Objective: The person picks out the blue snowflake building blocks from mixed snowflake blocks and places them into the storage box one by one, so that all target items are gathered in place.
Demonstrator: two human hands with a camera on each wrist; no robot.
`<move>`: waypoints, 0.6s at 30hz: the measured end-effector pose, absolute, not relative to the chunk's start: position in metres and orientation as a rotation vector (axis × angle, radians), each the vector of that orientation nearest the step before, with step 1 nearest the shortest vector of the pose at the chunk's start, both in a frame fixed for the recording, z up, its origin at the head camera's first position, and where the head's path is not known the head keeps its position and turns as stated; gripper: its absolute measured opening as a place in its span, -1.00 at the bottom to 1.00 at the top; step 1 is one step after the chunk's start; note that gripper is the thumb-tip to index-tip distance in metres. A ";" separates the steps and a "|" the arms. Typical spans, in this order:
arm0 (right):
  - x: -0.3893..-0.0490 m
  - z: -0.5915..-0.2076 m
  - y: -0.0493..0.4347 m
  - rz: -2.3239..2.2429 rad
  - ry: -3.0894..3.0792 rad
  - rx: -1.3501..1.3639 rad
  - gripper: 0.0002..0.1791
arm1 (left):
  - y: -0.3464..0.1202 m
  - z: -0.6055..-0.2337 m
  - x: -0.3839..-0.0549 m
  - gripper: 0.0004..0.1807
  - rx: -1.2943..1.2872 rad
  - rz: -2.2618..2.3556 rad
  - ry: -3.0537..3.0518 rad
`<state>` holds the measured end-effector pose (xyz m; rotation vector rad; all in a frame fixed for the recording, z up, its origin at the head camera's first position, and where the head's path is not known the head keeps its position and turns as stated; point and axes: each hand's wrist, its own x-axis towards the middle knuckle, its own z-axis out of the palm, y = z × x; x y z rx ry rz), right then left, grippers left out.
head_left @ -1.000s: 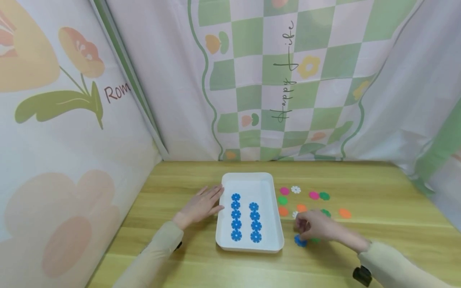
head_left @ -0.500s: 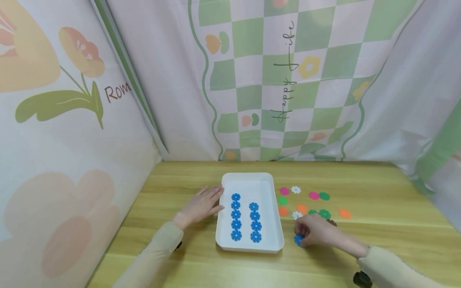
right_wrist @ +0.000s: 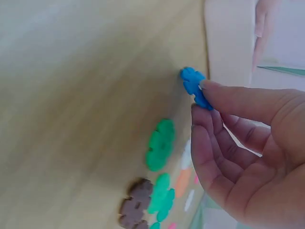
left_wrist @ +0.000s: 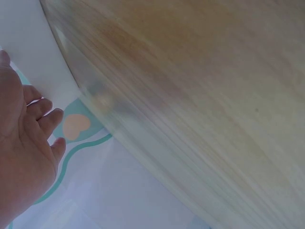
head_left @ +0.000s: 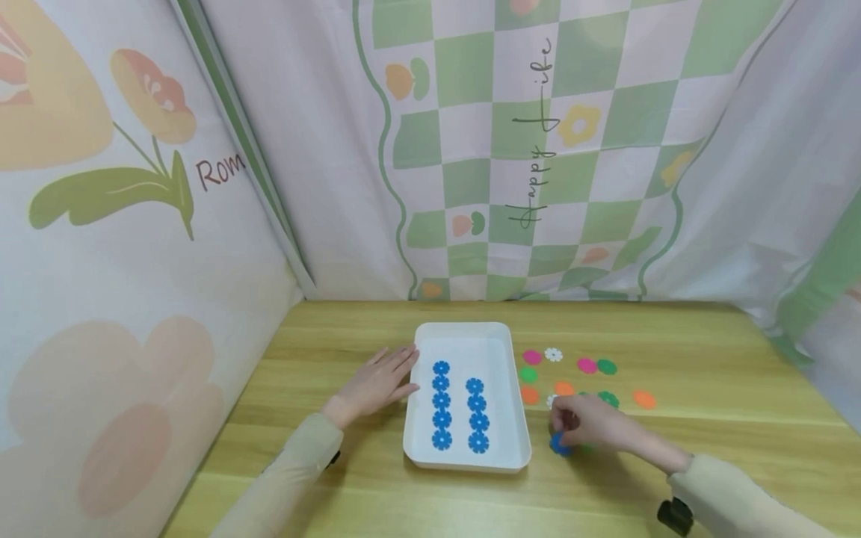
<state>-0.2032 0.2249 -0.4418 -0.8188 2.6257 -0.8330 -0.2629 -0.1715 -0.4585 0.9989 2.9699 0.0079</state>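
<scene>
My right hand (head_left: pixel 595 424) pinches a blue snowflake disc (right_wrist: pixel 194 87) between thumb and fingers, right of the white tray (head_left: pixel 471 465). In the right wrist view the disc is tilted, with the thumb on its face. My left hand (head_left: pixel 377 382) lies with fingers extended against the tray's left rim. Inside the tray, blue snowflake discs form two columns: a longer left column (head_left: pixel 441 401) and a shorter right column (head_left: pixel 477 422). The left wrist view shows the left hand (left_wrist: pixel 31 129) at the tray's pale side wall (left_wrist: pixel 38 52).
Loose snowflake discs lie right of the tray, among them a pink disc (head_left: pixel 532 357), a white disc (head_left: pixel 554 355) and an orange disc (head_left: pixel 643 399). Near the right hand are a green disc (right_wrist: pixel 160 144) and a brown disc (right_wrist: pixel 137 202). A patterned curtain (head_left: pixel 471 187) hangs behind the table.
The right hand has shifted slightly with the blue snowflake disc; a brown disc seen beside it half a second ago is hidden in the head view. The left hand and tray stay put.
</scene>
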 end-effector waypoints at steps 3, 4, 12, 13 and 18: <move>-0.209 -0.435 0.224 -0.843 2.636 -0.833 -0.82 | -0.171 -0.460 -0.263 -0.24 1.006 0.000 2.977; -0.211 -0.431 0.223 -0.854 2.637 -0.841 -0.84 | -0.171 -0.460 -0.264 -0.24 1.010 0.000 2.980; -0.237 -0.398 0.209 -0.895 2.691 -0.909 -0.90 | -0.172 -0.460 -0.264 -0.23 1.001 0.013 2.971; -0.241 -0.395 0.206 -0.889 2.693 -0.892 -0.91 | -0.172 -0.460 -0.264 -0.23 0.999 0.014 2.970; -0.259 -0.389 0.188 -0.877 2.687 -0.803 -0.94 | -0.171 -0.459 -0.263 -0.24 0.994 0.018 2.966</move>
